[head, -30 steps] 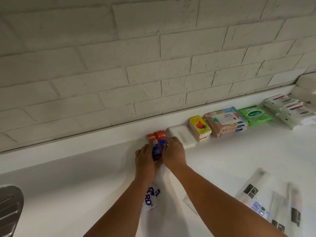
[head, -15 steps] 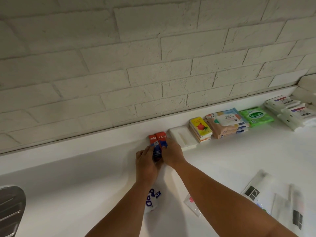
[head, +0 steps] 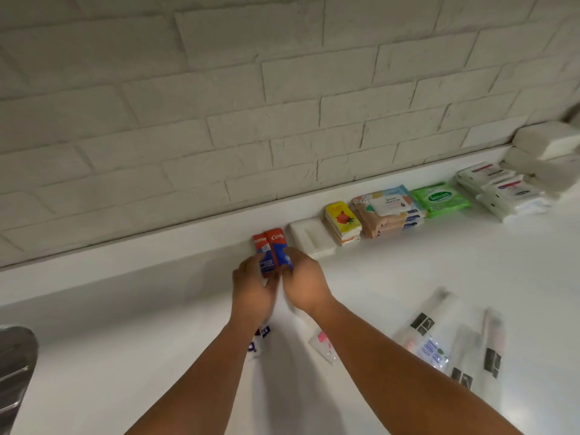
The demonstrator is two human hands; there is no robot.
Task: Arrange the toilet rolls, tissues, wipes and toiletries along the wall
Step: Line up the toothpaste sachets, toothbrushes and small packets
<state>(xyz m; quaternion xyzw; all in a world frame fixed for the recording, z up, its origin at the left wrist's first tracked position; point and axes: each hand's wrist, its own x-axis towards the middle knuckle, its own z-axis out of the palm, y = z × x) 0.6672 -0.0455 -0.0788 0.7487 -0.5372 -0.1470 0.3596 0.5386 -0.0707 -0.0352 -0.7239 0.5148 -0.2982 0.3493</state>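
Two red and blue toothpaste boxes [head: 270,243] lie side by side on the white counter, their far ends against the wall ledge. My left hand [head: 252,291] holds the near end of the left box. My right hand [head: 306,285] holds the near end of the right box. To their right along the wall sit a white soap dish [head: 310,238], a yellow tissue pack [head: 342,221], a stack of wipes packs [head: 387,210], a green wipes pack [head: 441,199] and white wipes packs [head: 502,189].
Clear plastic packets [head: 452,340] lie on the counter at the right front. A small pink-marked sachet [head: 323,345] and a blue-printed tube [head: 257,343] lie between my forearms. A metal sink edge [head: 14,368] shows at the far left. White blocks [head: 546,139] sit at the far right.
Both hands have slid slightly back along the boxes, showing more of the red ends. The boxes stay against the ledge. The view shifted a little.
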